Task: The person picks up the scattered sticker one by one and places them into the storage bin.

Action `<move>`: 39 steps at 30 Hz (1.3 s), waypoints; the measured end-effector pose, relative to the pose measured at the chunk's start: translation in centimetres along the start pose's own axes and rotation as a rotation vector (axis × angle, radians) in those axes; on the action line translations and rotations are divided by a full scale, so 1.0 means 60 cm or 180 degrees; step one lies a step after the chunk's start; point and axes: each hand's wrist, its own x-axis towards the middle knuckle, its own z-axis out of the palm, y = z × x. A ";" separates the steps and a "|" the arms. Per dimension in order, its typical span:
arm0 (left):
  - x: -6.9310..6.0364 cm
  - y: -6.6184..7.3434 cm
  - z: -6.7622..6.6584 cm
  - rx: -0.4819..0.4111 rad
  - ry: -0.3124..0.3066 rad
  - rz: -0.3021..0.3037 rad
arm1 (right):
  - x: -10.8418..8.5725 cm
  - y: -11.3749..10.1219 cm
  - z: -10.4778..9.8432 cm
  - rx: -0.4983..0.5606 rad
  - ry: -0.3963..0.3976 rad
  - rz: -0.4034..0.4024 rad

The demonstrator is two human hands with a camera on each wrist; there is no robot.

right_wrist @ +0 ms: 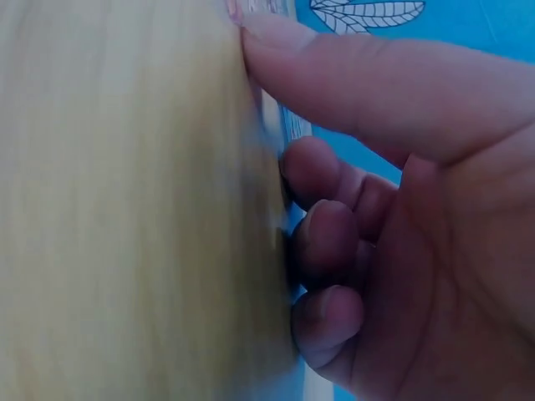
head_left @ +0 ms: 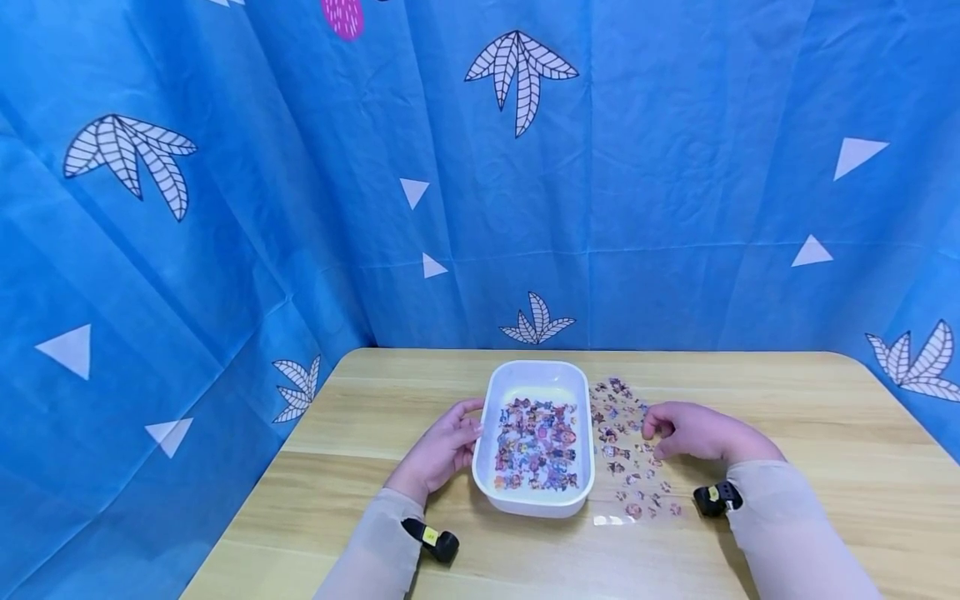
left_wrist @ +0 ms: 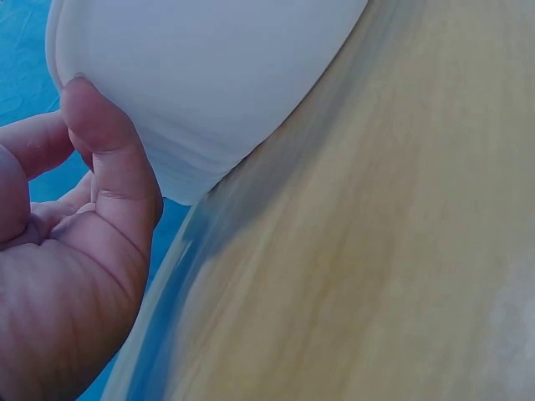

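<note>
A white plastic tub (head_left: 534, 507) stands on the table with many small colourful cartoon-figure stickers (head_left: 536, 446) covering much of its floor. At the tub's left side is my left hand (head_left: 447, 446), holding the wall with the thumb against its outer face. The left wrist view shows that thumb on the tub (left_wrist: 209, 75) close to the rim. To the right of the tub lies a clear sticker sheet (head_left: 630, 483) printed with small figures. My right hand (head_left: 697, 432) bends over the sheet's right side, its thumb and forefinger apart. In the right wrist view, the fingers (right_wrist: 326, 238) are loosely bent near the surface.
The light wooden table (head_left: 825, 417) reaches back to a blue curtain (head_left: 675, 167) with leaf and triangle prints. The curtain also runs along the left side. A black wrist camera (head_left: 442, 543) is strapped to the left sleeve, another black camera (head_left: 716, 498) to the right.
</note>
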 end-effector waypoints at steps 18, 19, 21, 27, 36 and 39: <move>0.004 0.003 0.001 0.0002 0.0000 0.0009 | -0.003 -0.002 -0.002 0.0087 0.0034 -0.0028; 0.004 0.002 0.001 -0.0003 -0.0003 0.0010 | -0.005 0.000 -0.004 0.0127 0.0019 -0.0039; 0.004 0.002 0.000 0.0000 -0.0017 0.0014 | -0.008 0.004 -0.008 0.0249 -0.0013 -0.0047; 0.001 0.002 -0.001 -0.0013 -0.0044 0.0017 | -0.013 0.015 -0.020 0.0510 0.0034 -0.0136; 0.000 0.000 -0.005 0.0034 -0.0027 -0.0001 | -0.013 0.020 -0.023 0.0963 0.0000 -0.0008; 0.001 0.001 -0.004 0.0049 -0.0039 0.0007 | -0.014 0.022 -0.024 0.0874 0.0060 0.0008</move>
